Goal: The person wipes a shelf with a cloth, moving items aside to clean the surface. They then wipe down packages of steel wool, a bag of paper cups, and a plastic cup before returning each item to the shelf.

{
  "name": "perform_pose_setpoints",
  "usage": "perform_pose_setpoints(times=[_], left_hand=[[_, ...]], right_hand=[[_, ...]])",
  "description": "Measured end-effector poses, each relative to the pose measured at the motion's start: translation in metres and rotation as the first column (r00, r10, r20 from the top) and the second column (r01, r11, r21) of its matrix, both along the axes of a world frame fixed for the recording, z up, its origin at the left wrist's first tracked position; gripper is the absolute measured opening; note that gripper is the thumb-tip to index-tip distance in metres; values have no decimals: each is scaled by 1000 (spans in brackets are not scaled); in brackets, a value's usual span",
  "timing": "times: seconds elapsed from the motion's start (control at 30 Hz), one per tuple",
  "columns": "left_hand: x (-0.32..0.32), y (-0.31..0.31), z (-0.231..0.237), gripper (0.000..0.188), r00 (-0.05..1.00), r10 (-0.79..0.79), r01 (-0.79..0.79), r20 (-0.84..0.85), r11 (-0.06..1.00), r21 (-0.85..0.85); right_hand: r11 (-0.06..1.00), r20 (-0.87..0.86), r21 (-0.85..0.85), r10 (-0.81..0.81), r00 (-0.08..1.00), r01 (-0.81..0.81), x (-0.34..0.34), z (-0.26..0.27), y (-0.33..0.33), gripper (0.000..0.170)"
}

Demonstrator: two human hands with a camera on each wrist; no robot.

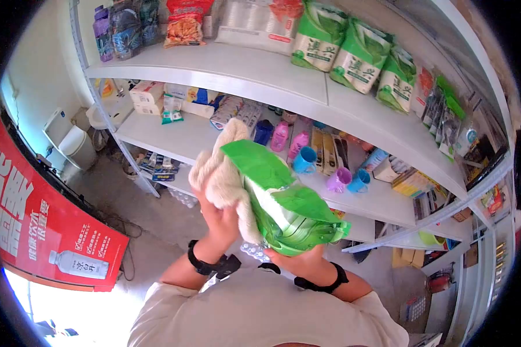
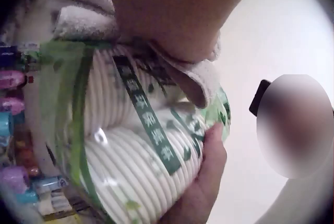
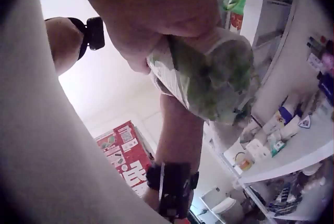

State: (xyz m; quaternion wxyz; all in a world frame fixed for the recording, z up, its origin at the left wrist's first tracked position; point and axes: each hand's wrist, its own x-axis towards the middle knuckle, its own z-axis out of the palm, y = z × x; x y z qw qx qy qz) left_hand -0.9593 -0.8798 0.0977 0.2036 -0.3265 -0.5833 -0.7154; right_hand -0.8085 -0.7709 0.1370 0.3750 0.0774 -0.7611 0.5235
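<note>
Gripping green pack (image 1: 283, 202) with right fingers (image 2: 214, 146), left fingers (image 1: 205, 203) seemingly clutching cloth (image 1: 223, 176), white shelves (image 1: 260, 65), grey floor (image 1: 162, 222)

Glossy, crinkled clear-and-green plastic wraps the smooth, matt white cups (image 2: 141, 172), beside rough, fuzzy cream cloth (image 1: 228, 179), while the white shelves (image 1: 243, 63) look smooth with a faint sheen.

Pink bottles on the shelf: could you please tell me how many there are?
2: the left bottle beside the dark-blue container, the right bottle just behind the left blue mug. Others may be hidden.
</note>
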Motion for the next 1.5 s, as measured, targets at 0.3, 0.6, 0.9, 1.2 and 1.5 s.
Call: perform_pose_setpoints(times=[0.3,0.6,0.9,1.2,1.5], left_hand=[[-58,1,-82,45,-205,-883,631,422,210,747],[-79,12,19,64,-206,-841,674,500,248,695],[-73,30,-58,41,299,-763,844,574,492,215],[-133,31,-29,43,247,-821,677,514,526,515],[-93,31,-114,52,-101,-773,891,626,209,403]], right_hand=[[802,89,-569,-161,983,183,-25,-9,35,70],[604,115,-797,98,989,33,-38,-34,25,86],[660,209,-718,-99,973,221,-36,-13,47,64],[455,202,-889,282,938,55,-74,-33,33,73],[723,99,-619,-315,944,306,-72,5,51,64]])
